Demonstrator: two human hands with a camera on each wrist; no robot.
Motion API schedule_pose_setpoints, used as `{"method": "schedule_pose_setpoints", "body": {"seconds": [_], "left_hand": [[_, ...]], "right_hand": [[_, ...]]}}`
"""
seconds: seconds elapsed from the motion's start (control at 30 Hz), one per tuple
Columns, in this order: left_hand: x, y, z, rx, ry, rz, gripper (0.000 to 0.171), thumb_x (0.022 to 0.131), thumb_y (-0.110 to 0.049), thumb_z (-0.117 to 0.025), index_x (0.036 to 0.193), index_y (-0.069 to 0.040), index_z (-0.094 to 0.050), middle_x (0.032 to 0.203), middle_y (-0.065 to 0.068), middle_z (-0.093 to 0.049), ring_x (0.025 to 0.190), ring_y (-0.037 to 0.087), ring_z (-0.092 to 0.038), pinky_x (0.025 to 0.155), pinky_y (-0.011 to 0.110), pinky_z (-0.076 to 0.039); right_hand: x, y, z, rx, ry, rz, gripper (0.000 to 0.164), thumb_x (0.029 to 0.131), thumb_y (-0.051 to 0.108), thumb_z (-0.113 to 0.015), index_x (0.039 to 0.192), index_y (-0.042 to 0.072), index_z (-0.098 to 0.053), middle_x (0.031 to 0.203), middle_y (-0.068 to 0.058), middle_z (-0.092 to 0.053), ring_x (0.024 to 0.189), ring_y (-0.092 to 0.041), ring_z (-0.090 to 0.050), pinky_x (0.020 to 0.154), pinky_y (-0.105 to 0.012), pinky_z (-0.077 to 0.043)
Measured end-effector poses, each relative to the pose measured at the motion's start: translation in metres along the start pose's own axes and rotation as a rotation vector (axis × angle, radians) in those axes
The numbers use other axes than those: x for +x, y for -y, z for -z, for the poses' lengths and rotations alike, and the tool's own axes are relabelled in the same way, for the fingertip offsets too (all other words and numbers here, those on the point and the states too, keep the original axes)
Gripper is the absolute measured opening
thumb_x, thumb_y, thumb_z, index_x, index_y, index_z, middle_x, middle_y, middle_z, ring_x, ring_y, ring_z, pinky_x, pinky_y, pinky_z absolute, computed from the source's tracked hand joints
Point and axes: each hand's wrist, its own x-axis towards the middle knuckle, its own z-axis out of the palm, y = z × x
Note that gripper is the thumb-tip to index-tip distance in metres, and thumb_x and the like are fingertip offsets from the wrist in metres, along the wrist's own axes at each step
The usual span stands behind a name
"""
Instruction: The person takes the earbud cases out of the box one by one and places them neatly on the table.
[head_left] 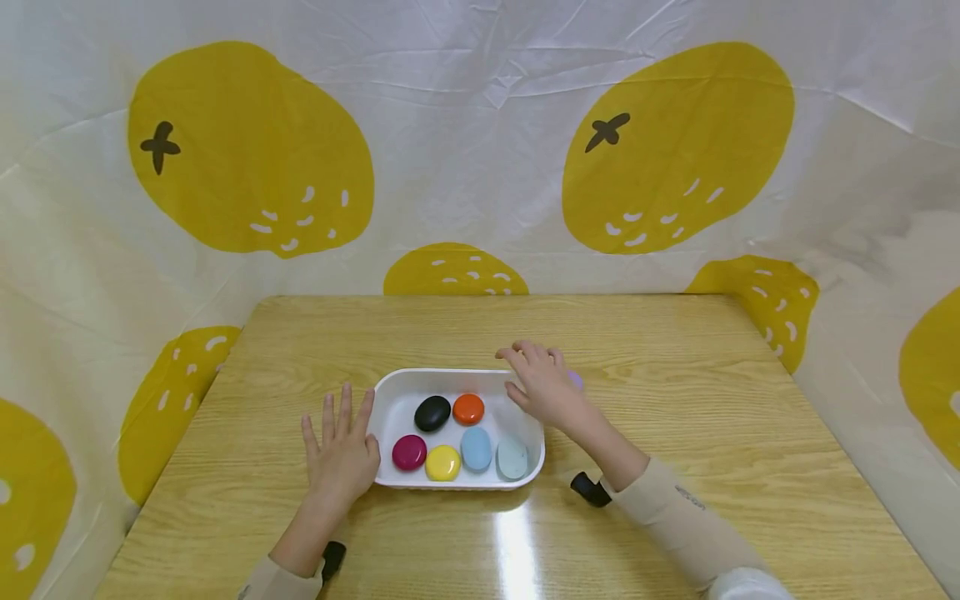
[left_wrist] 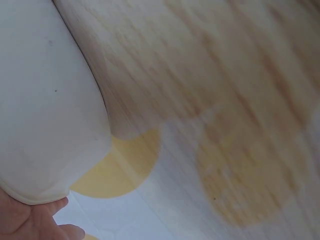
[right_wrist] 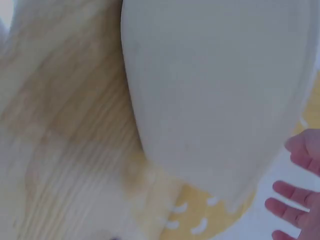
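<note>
A white plastic tub [head_left: 457, 487] holds several smooth, pebble-shaped pieces. At its back are a black one [head_left: 432, 413] and an orange-red one [head_left: 468, 409]; at its front are a magenta one [head_left: 409, 452], a yellow one [head_left: 443, 463], a light blue one [head_left: 476, 449] and a pale grey-blue one [head_left: 512, 459]. My left hand [head_left: 342, 462] lies along the tub's left side, its fingers spread and its fingertips by the rim. Over the back right corner reaches my right hand [head_left: 546, 386], fingers apart and slightly bent, with nothing visible in them. A purple piece [head_left: 575, 380] shows partly behind it.
The tub stands on a wooden table [head_left: 675, 358]. Behind and beside the table hangs a white cloth [head_left: 465, 167] printed with large yellow fruit shapes. Dark camera pieces show at both wrists. Both wrist views are mostly filled by the tub's outer wall [right_wrist: 210, 90].
</note>
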Motion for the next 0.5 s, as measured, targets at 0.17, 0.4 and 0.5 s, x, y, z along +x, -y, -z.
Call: {"method": "schedule_pose_setpoints", "body": {"seconds": [0.17,0.4,0.5], "left_hand": [[0.000,0.001,0.000,-0.001,0.004,0.000,0.058,0.092,-0.020,-0.038,0.147,-0.013,-0.019,0.152,0.018,0.000,0.137,0.037,0.009,0.101,0.053,0.025],[0.001,0.000,0.001,0.001,0.007,0.002,0.058,0.092,-0.020,-0.037,0.147,-0.013,-0.019,0.152,0.018,0.000,0.138,0.038,0.009,0.101,0.052,0.025],[0.000,0.000,0.002,0.001,0.011,0.003,0.058,0.092,-0.020,-0.037,0.147,-0.013,-0.020,0.152,0.018,0.000,0.137,0.038,0.009,0.101,0.052,0.025]], "right_hand": [[0.005,0.019,-0.014,-0.015,0.067,0.187,0.044,0.082,0.014,-0.064,0.123,0.017,-0.050,0.121,-0.012,-0.048,0.112,-0.031,-0.046,0.090,-0.052,-0.038],[0.014,0.028,-0.035,-0.184,0.215,0.355,0.045,0.085,0.020,-0.061,0.128,0.024,-0.048,0.129,-0.006,-0.046,0.119,-0.024,-0.043,0.093,-0.038,-0.041],[0.016,0.026,-0.042,-0.227,0.242,0.418,0.042,0.086,0.020,-0.061,0.126,0.028,-0.051,0.131,-0.004,-0.045,0.122,-0.023,-0.040,0.096,-0.037,-0.039]]}}
